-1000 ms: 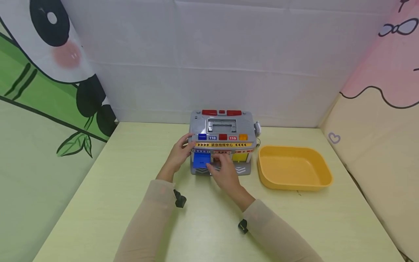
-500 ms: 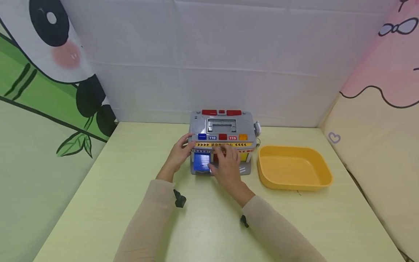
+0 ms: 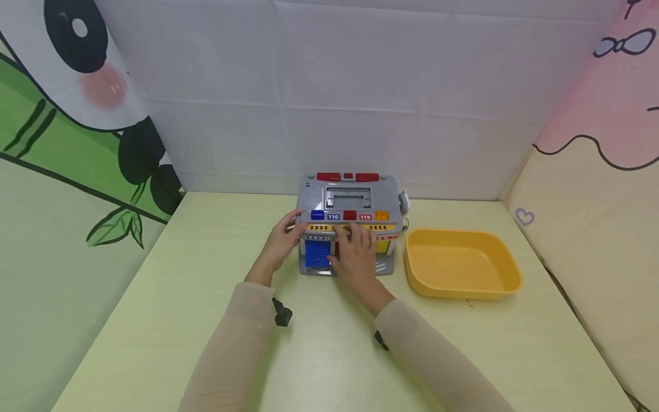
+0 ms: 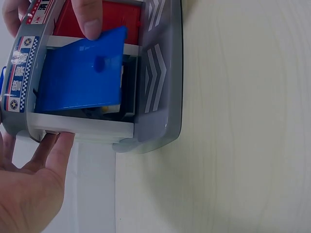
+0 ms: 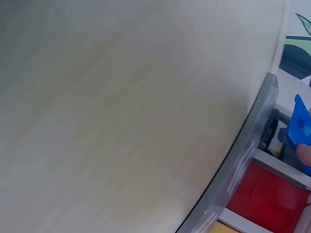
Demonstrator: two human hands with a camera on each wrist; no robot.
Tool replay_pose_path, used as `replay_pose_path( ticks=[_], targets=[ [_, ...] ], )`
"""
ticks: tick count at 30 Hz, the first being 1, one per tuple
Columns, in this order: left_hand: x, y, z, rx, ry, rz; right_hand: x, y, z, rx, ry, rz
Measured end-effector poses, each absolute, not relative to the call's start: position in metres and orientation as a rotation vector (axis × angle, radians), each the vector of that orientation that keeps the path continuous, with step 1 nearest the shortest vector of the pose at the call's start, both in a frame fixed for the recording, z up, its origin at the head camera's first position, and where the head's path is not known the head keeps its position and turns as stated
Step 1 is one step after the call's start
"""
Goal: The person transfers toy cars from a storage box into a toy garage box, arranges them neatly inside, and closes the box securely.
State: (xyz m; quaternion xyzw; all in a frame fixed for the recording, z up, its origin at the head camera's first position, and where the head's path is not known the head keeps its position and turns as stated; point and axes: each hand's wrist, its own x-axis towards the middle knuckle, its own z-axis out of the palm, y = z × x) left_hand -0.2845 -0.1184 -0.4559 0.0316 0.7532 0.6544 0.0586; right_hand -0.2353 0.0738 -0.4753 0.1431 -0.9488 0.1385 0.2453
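A grey toy rescue station (image 3: pixel 312 197) with a handle in its roof stands on the table. Along its front are a blue door (image 4: pixel 82 73), a red door (image 5: pixel 267 196) and a yellow door (image 3: pixel 382 246). The blue one is ajar, its lower edge tilted outward; partly hidden behind it is something dark and white (image 5: pixel 278 137). My left hand (image 3: pixel 280 246) grips the station's left side, fingers against the wall under the eave. My right hand (image 3: pixel 356 257) has its fingertips at the front roof edge, over the yellow sign strip, while its thumb (image 4: pixel 90 22) touches the blue door's edge.
A yellow plastic tray (image 3: pixel 463 289) sits right of the station. On the station's right side hangs a grey-white piece (image 3: pixel 404 202) with a coiled cord. A white cloth wall (image 3: pixel 350 109) rises behind the table, with printed cloth at both sides.
The blue door has swung down from a more raised position. My right hand's fingers have moved up onto the roof edge, its thumb staying at the door. My left hand has stayed put.
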Motion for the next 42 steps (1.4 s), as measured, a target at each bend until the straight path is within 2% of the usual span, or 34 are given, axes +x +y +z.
replay_pose_path(
  ticks=[22,42],
  targets=[
    [-0.285,-0.119,-0.454,0.081,2.249,2.005,-0.248,0.06,-0.475,0.24,-2.627,-0.086],
    [-0.285,-0.117,-0.456,0.092,2.285,1.986,-0.253,0.056,-0.479,0.2,-2.567,-0.119]
  ],
)
